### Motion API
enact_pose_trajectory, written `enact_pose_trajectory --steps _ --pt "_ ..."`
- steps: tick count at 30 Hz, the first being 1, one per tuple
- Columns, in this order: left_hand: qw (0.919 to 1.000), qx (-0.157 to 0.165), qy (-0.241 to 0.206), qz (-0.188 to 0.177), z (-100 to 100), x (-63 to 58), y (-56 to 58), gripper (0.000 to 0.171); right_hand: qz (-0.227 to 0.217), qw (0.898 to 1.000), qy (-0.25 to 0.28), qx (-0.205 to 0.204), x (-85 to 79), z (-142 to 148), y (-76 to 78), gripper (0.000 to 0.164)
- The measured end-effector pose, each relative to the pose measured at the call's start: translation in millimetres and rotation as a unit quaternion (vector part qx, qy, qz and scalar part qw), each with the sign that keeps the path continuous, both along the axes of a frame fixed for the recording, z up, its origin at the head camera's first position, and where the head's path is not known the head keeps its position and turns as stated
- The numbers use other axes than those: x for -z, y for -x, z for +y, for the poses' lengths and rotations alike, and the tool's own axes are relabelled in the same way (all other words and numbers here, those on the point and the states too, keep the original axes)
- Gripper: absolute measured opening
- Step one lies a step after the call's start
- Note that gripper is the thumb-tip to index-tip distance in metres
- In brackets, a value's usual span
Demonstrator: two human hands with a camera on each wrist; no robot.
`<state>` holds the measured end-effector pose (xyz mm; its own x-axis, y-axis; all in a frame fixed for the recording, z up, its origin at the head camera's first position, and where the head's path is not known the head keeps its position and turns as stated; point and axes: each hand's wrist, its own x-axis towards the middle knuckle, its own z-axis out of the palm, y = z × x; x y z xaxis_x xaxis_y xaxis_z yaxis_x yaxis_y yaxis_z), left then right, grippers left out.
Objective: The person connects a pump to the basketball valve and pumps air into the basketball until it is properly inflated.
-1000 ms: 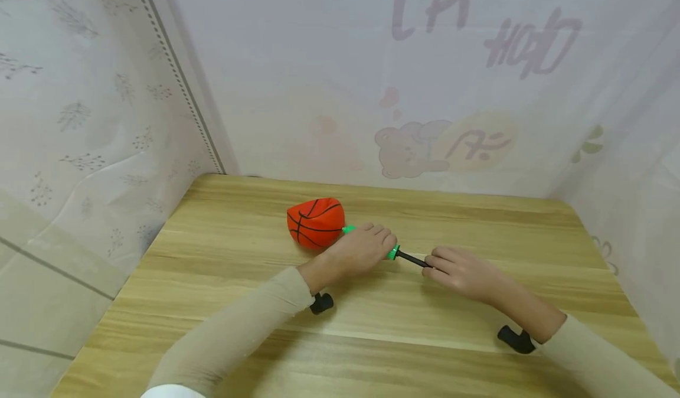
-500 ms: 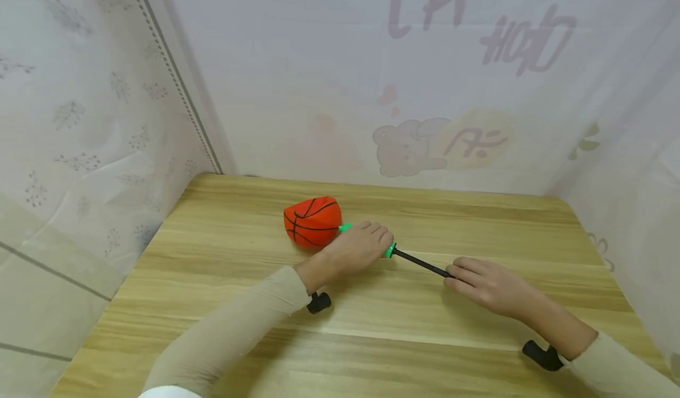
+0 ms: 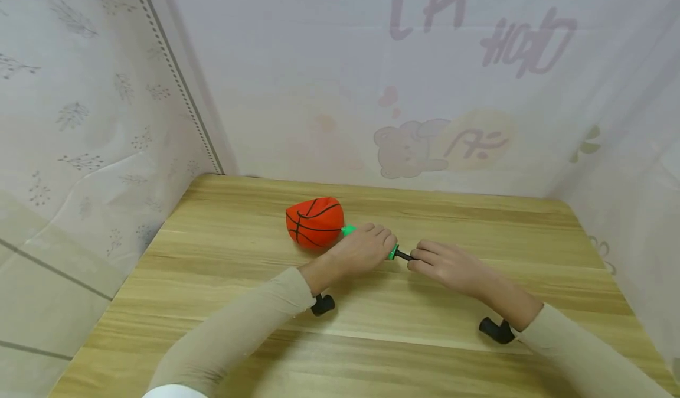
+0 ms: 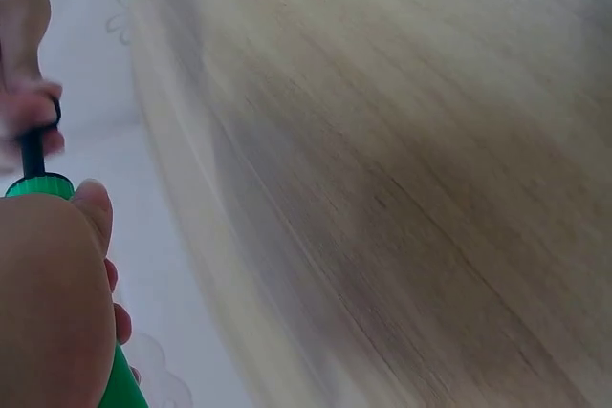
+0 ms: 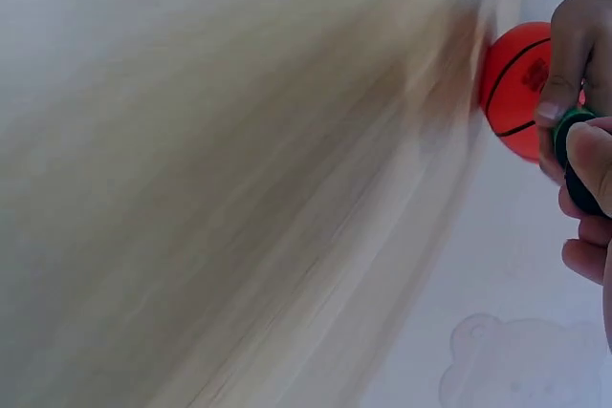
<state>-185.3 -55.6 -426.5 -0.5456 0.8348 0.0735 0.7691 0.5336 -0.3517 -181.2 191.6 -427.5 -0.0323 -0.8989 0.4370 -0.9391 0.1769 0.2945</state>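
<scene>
An orange-red toy basketball with black lines, dented on top, lies on the wooden table. At its right side the nozzle end of a green hand pump meets the ball. My left hand wraps round the pump's green barrel and covers most of it. From the barrel's other end sticks out a short length of black rod. My right hand grips the black handle at the rod's end, close to the left hand.
The light wooden table ends at a patterned cloth wall behind and at the sides. Black camera mounts sit under both wrists, the left mount and the right mount, low over the tabletop.
My right hand first drew the pump's rod out to the right, then pushed it back left, so less rod shows now. The left hand and the ball stay nearly in place.
</scene>
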Motion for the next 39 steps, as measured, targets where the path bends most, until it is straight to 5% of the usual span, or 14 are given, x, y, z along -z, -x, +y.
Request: enact_pose_trajectory --steps 9,22,27,39 --pt "0.9997 -0.015 0.012 -0.015 -4.6 -3.2 1.0 0.014 -0.002 0.999 0.031 -0.010 4.1 -14.0 7.6 0.039" --pt "0.9992 -0.016 0.001 -0.036 -10.0 -5.7 4.2 0.017 0.036 0.997 0.064 -0.018 3.2 45.5 -19.9 0.036" --pt "0.9987 -0.022 0.000 -0.046 -9.1 -4.1 3.1 0.016 0.045 0.999 0.015 0.013 4.7 60.6 -25.7 0.042" --pt "0.9997 -0.019 -0.003 -0.017 -7.2 -6.2 0.3 0.019 0.026 1.000 -0.010 0.007 -2.5 18.1 -10.0 0.037"
